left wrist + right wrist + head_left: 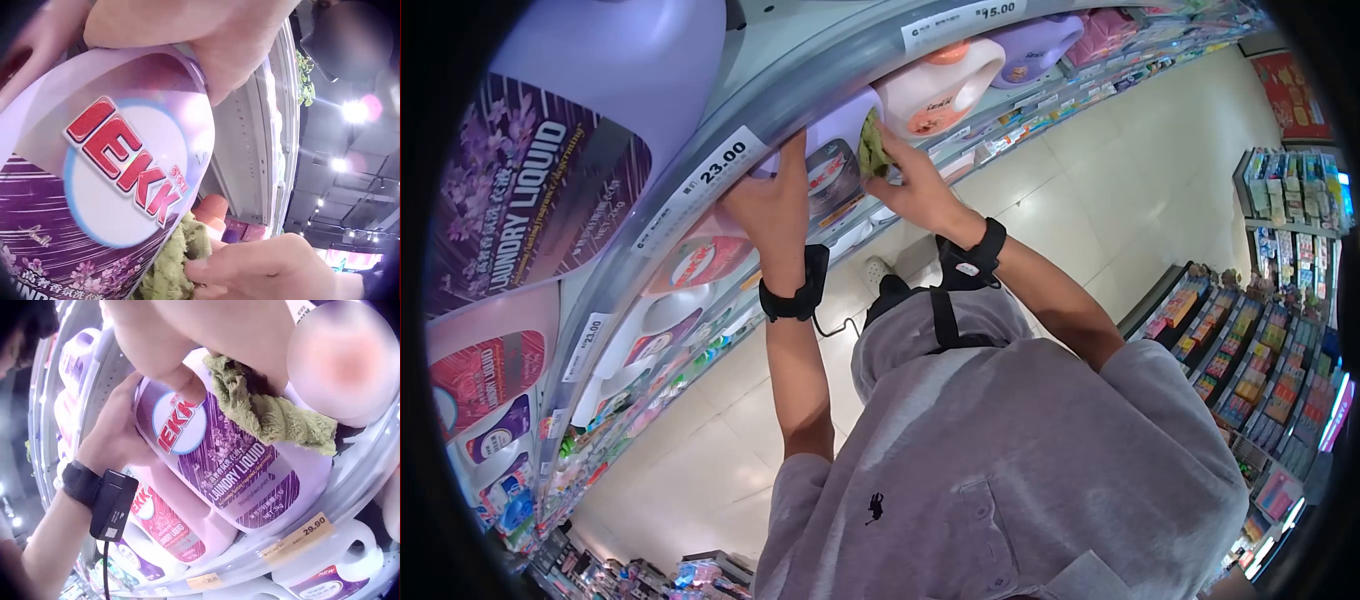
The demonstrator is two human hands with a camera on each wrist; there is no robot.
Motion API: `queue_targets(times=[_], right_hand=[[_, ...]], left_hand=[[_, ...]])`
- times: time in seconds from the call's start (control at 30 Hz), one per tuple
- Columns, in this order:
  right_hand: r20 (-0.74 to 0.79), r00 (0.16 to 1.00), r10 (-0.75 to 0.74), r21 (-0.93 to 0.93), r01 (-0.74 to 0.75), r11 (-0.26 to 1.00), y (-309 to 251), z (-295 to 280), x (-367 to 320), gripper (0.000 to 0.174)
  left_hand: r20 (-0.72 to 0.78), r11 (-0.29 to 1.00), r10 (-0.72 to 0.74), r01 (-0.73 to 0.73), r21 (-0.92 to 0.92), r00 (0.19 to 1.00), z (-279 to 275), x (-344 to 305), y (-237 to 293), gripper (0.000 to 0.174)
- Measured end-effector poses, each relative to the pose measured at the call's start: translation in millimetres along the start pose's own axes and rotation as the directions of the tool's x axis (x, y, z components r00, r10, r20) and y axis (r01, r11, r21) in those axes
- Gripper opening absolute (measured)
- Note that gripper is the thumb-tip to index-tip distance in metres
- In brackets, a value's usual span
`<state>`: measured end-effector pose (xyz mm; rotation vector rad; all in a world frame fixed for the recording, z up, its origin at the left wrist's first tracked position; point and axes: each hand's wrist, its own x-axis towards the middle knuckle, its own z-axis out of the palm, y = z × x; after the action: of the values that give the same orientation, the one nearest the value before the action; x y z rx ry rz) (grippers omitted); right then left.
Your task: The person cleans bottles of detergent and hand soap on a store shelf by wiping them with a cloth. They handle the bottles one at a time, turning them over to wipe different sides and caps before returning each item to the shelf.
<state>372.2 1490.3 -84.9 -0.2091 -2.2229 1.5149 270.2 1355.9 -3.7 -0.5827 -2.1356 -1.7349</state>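
A purple laundry liquid bottle (pixel 250 481) with a red-lettered label stands on a shelf. My left hand (pixel 775 210) holds it at its upper side, and its fingertips are hidden behind the bottle in the right wrist view. In my right hand (pixel 917 190) I grip a crumpled green cloth (pixel 269 412), which lies against the bottle's side. The left wrist view shows the cloth (pixel 175 262) bunched at the label's edge, with the right thumb over it.
A pink bottle (pixel 181 519) stands close beside the purple one. On its other side is a cream bottle (pixel 940 90). A shelf edge with a price tag (pixel 710 165) runs above my hands. Beyond the tiled floor (pixel 1090 170) stand display racks (pixel 1250 370).
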Motion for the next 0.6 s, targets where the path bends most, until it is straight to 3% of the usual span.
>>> queue_targets(times=[0.07,0.17,0.27,0.3,0.4,0.5,0.6], right_hand=[[0.109,0.991,0.073,0.040,-0.077,0.996,-4,-5,5,0.071],[0.163,0.986,0.032,-0.150,-0.008,0.989,13,-9,16,0.065],[0.227,0.969,0.092,-0.233,-0.037,0.972,1,-14,25,0.055],[0.202,0.969,0.140,-0.190,-0.102,0.977,-15,-18,29,0.042],[0.168,0.971,0.169,-0.132,-0.147,0.980,-31,-23,30,0.040],[-0.056,0.996,0.067,-0.055,-0.071,0.996,-28,-16,20,0.042],[-0.026,0.999,0.045,-0.053,-0.046,0.998,-25,-17,19,0.044]], left_hand=[[-0.010,0.999,0.014,-0.013,0.052,1.000,1,-2,3,0.046],[-0.026,0.990,-0.005,0.009,0.141,1.000,4,-3,6,0.045],[-0.048,0.984,-0.036,0.044,0.174,0.998,7,-5,9,0.045],[-0.055,0.983,-0.043,0.052,0.176,0.998,8,-5,9,0.045],[-0.108,1.000,-0.023,0.025,0.011,0.994,12,-6,-2,0.042],[-0.097,0.999,-0.008,0.012,0.041,0.995,12,-9,-9,0.041],[-0.122,0.999,-0.023,0.018,-0.038,0.992,14,-10,-6,0.043]])
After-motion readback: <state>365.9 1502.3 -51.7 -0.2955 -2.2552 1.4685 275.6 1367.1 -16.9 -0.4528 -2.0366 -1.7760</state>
